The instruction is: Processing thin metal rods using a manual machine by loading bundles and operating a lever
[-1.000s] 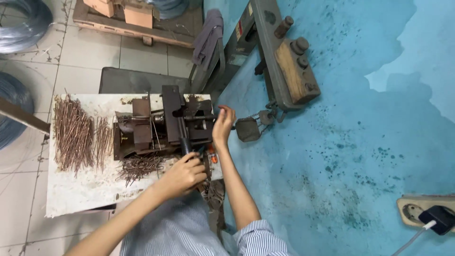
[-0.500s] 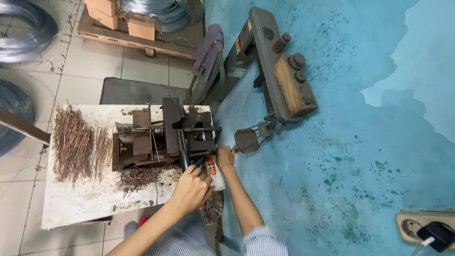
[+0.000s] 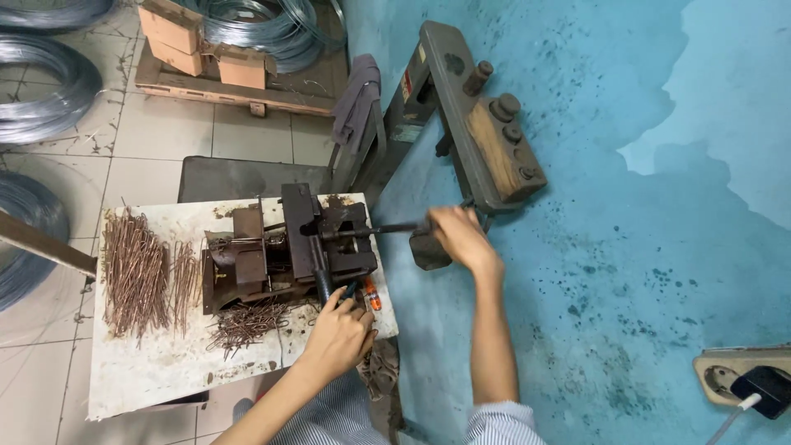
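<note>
A dark metal bending jig [image 3: 288, 247] stands on a small white worktable [image 3: 165, 371]. My right hand [image 3: 457, 237] is closed around the end of the jig's long horizontal lever [image 3: 375, 231], out past the table's right edge. My left hand [image 3: 338, 334] is at the jig's front, fingers closed on a dark handle [image 3: 323, 284] that sticks out toward me. A pile of straight rusty wire pieces [image 3: 136, 272] lies on the table's left side. Bent wire pieces [image 3: 247, 321] are heaped just in front of the jig.
A heavy metal bench with a wooden block and pegs [image 3: 486, 140] stands on the blue floor, a dark cloth [image 3: 356, 103] hung beside it. Wire coils [image 3: 41, 82] lie on the tiled floor at left; a pallet with boxes [image 3: 222, 70] is behind. A power strip [image 3: 746, 375] lies at lower right.
My right hand has moved from the jig's right side out to the right along the lever. My left hand stays at the jig's front. The camera has shifted slightly.
</note>
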